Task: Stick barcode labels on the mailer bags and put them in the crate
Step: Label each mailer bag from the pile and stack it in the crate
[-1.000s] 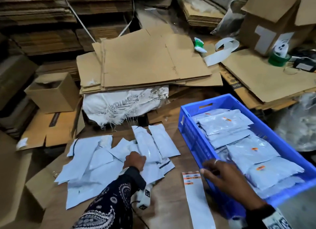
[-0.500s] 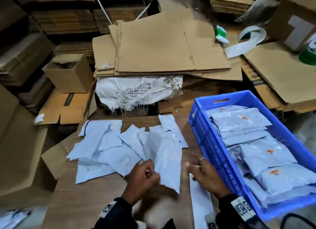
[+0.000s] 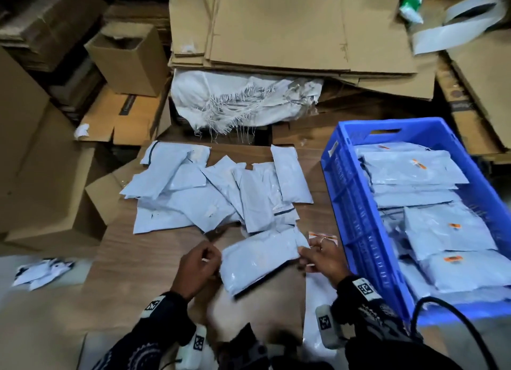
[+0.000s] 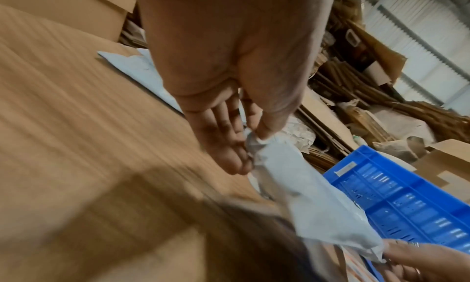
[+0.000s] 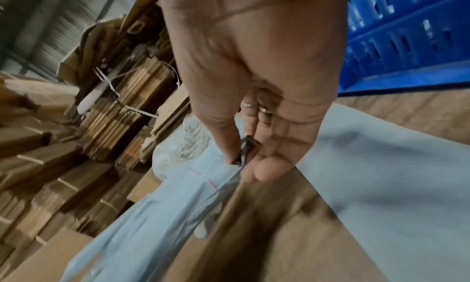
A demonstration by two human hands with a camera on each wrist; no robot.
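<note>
a packing warehouse: flattened cardboard cartons [image 3: 290,26] in stacks, a blue crate [image 3: 359,203] of mailer bags [image 3: 414,170]

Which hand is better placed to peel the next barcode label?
Probably the right hand: it pinches the mailer bag right beside the label strip near the crate. The left hand holds the bag's far end, away from the strip.

Bare worktop [image 3: 143,261] is seen at lower left of the head view, clear up to the spread of mailer bags [image 3: 221,192] across the frame centre. Passage to the right is blocked by the near wall of the blue crate [image 3: 356,231]. The crate interior is largely filled with labelled bags [image 3: 448,231]. Beyond the worktop's far edge, a white sack [image 3: 243,98] and flattened cardboard [image 3: 290,32] are stacked.
</note>
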